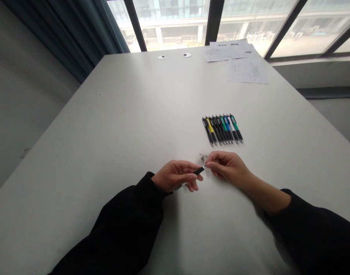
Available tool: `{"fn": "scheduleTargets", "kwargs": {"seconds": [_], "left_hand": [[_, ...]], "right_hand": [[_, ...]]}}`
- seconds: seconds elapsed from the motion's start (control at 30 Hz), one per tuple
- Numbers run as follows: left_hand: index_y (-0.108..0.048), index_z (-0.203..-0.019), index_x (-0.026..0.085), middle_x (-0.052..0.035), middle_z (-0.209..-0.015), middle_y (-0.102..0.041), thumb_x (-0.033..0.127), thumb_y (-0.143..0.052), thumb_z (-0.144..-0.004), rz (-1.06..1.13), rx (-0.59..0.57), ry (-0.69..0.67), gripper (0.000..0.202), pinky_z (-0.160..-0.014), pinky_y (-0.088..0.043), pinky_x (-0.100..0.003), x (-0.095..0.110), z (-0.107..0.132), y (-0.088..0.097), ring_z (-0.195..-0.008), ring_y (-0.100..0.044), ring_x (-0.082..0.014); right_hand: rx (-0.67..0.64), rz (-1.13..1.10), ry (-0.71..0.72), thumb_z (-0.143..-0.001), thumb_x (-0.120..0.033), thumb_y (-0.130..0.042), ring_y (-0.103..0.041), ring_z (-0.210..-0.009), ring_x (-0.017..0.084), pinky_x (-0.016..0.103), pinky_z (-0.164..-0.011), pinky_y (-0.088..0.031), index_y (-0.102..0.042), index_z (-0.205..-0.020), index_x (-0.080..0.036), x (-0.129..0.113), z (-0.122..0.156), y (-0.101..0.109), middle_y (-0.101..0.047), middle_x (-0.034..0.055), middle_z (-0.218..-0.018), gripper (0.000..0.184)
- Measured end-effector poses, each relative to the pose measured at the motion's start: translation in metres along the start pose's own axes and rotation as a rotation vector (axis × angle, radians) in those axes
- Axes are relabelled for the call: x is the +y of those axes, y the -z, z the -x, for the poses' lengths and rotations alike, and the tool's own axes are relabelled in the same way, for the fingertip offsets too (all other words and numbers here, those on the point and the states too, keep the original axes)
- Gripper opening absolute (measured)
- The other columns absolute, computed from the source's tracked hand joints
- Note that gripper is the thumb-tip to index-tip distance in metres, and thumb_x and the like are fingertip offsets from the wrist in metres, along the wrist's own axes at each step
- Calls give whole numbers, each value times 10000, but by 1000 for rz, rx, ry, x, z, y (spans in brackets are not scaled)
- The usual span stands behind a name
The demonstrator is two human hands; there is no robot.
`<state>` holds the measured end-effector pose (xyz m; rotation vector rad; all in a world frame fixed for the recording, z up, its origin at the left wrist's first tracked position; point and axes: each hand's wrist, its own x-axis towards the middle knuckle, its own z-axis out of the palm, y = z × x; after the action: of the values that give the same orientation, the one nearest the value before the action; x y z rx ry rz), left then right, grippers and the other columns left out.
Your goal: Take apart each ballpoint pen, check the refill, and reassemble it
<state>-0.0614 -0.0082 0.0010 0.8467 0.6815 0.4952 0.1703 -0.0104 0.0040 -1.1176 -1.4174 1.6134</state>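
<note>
My left hand (179, 176) is wrapped round a pen (199, 170) with a black grip. The pen tilts up to the right, and most of its barrel is hidden behind my fingers. At its light-coloured tip, my right hand (228, 166) pinches with thumb and forefinger; a thin dark bit shows there, too small to name. Just beyond the right fingertips, a small silvery piece (202, 157) and a thin sliver (202, 154) lie on the table.
Past my hands, several pens (223, 130) with black, yellow, green, blue and white barrels lie side by side on the white table (120, 126). Printed papers (247, 70) rest at the far right. Two oval cable-hole covers (187, 55) sit near the window edge.
</note>
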Motion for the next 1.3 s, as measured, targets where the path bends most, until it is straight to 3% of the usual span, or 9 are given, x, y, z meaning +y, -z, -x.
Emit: {"fn": "scheduleTargets", "kwargs": {"seconds": [0.23, 0.4, 0.5, 0.7, 1.1, 1.3], "left_hand": [[-678, -1071, 115, -97, -951, -733, 371, -801, -813, 106, -16, -25, 384, -595, -626, -315, -9, -3, -15, -646, -735, -177], [-691, -1009, 111, -101, -942, -719, 432, -768, -833, 104, -33, -193, 374, -511, -538, -235, -15, -7, -32, -546, -661, -115], [-705, -968, 102, -94, -841, -725, 460, -792, -802, 138, -4, -216, 404, -490, -491, -221, -17, -7, -36, -517, -612, -100], [-716, -902, 108, -77, -749, -733, 401, -825, -782, 112, 25, -286, 335, -545, -503, -242, -22, -7, -35, -526, -618, -108], [-696, -872, 118, -81, -733, -739, 416, -780, -830, 63, 47, -352, 313, -500, -440, -222, -18, -6, -37, -518, -584, -99], [-666, -852, 120, -72, -731, -744, 324, -816, -802, 84, 77, -394, 258, -543, -457, -216, -21, -7, -34, -553, -591, -93]], "right_hand": [[12, -88, -5, -853, -482, -741, -419, -436, 69, 200, -417, -306, -631, -820, -163, 1, 0, -1, -556, -36, -537, 339], [38, -145, 126, -845, -447, -758, -532, -482, 95, 207, -413, -401, -626, -832, -183, -19, 2, -7, -615, -3, -641, 296], [-5, -160, 185, -850, -401, -765, -560, -508, 107, 213, -414, -423, -674, -933, -191, -32, 7, -9, -618, 4, -673, 243], [-23, -104, 318, -895, -233, -717, -594, -563, 102, 222, -435, -445, -717, -888, -196, -45, 15, -11, -632, 42, -842, 37], [-24, -125, 301, -875, -198, -740, -586, -558, 94, 219, -422, -446, -781, -878, -195, -45, 14, -11, -639, 50, -854, 41], [-3, 119, 500, -875, -147, -734, -642, -695, 147, 270, -556, -498, -793, -901, -197, -47, 13, -11, -689, 62, -847, 81]]}}
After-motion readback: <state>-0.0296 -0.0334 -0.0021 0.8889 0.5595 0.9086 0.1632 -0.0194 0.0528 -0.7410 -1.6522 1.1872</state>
